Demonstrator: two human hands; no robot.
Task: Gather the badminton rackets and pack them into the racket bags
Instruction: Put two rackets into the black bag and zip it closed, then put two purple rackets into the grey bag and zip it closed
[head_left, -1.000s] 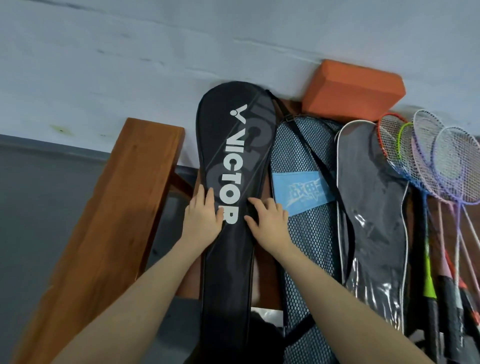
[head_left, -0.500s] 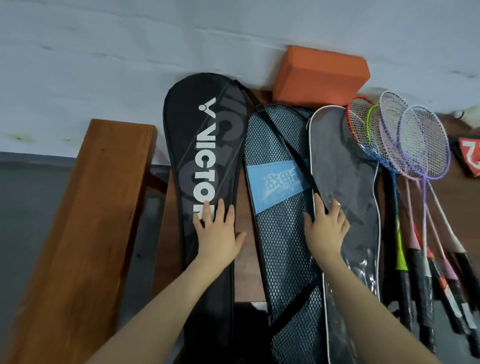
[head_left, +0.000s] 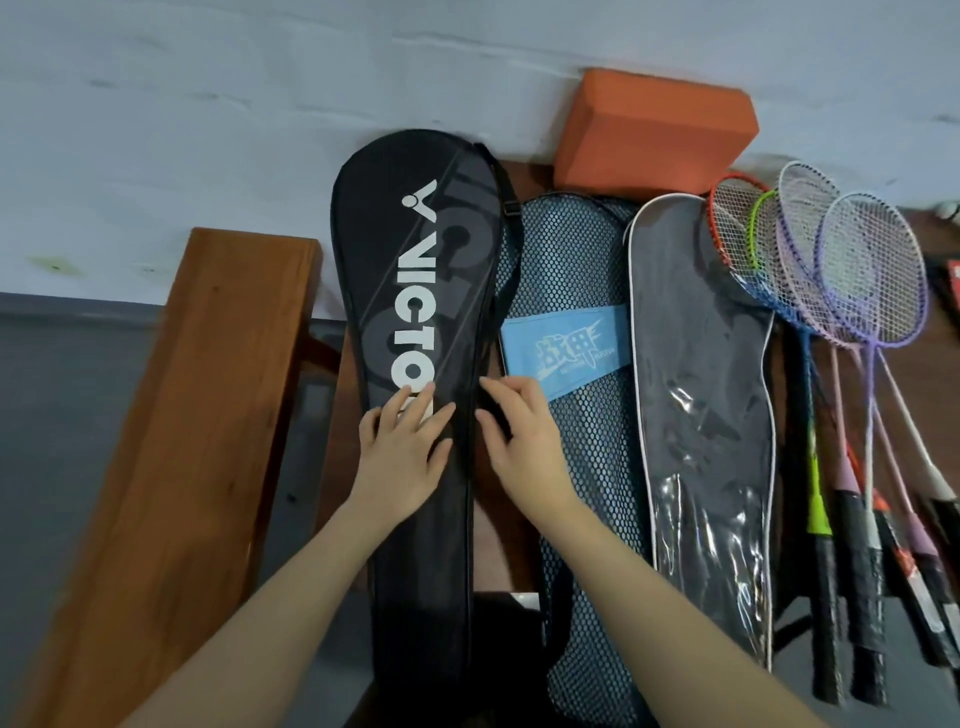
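Both hands on black bag (head_left: 421, 364): left hand (head_left: 402, 457) flat, fingers straight; right hand (head_left: 519, 441) fingering its edge, grasp unclear; should find the zipper before fetching rackets (head_left: 831, 312) right of it.

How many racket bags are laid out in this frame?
3, side by side: the black Victor bag on the left under both hands, the mesh bag in the middle, the grey bag right of it, beside the rackets. None appears hidden.

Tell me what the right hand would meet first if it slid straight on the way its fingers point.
The right hand points up and slightly left, fingertips at the black Victor bag's right edge. Going on, it would likely run along that edge and its black strap; depth is unclear.
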